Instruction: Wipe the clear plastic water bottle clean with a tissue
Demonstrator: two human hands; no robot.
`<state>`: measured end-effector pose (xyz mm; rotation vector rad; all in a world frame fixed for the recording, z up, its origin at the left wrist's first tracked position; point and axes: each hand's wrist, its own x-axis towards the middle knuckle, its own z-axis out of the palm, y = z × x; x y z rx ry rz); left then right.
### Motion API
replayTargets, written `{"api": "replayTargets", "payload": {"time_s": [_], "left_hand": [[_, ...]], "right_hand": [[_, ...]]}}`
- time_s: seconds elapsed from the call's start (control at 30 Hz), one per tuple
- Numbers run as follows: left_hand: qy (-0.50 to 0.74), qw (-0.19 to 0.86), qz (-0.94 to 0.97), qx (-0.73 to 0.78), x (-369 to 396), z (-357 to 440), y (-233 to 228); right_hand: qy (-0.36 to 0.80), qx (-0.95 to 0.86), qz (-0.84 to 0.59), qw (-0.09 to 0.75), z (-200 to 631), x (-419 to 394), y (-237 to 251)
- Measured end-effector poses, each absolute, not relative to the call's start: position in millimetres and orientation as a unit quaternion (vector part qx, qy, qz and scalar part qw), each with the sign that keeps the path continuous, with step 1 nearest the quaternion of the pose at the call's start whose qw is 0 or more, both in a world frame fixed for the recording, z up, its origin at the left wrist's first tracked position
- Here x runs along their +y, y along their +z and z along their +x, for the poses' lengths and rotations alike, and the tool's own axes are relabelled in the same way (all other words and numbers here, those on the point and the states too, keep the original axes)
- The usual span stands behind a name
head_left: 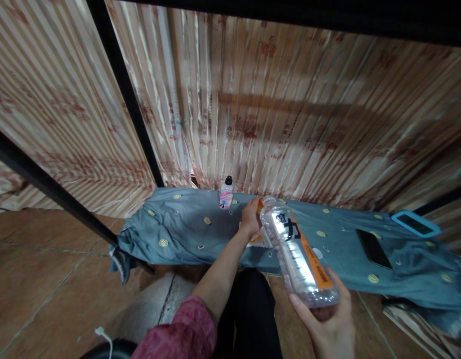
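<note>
In the head view, your right hand (329, 314) grips the clear bottle (301, 254) around its base, fingers and thumb on opposite sides. The bottle is tilted, base toward you and neck pointing away to the left, in front of the grey-blue cloth (193, 224); its silver-and-orange label faces up. Your left hand (250, 217) is curled at the bottle's neck, where an orange patch (259, 204) shows; its fingers are partly hidden, so whether they grip anything cannot be told. An orange-and-white item (258, 242) lies beneath, partly covered. On the cloth, a small bottle (226, 195) with a black cap stands upright left of your left hand; a dark phone (373, 248) and a blue-rimmed device (416, 224) lie near each other on the right.
</note>
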<state>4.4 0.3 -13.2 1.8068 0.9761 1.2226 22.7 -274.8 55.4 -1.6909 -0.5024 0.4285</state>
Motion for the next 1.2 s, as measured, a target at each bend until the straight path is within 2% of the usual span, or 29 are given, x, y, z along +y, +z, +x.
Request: {"api": "replayTargets", "payload": {"time_s": [1.2], "left_hand": [[0.486, 0.385, 0.693, 0.369, 1.3, 4.2, -13.9]], "right_hand": [[0.181, -0.215, -0.736, 0.616, 21.7, -273.5, 55.8]]}}
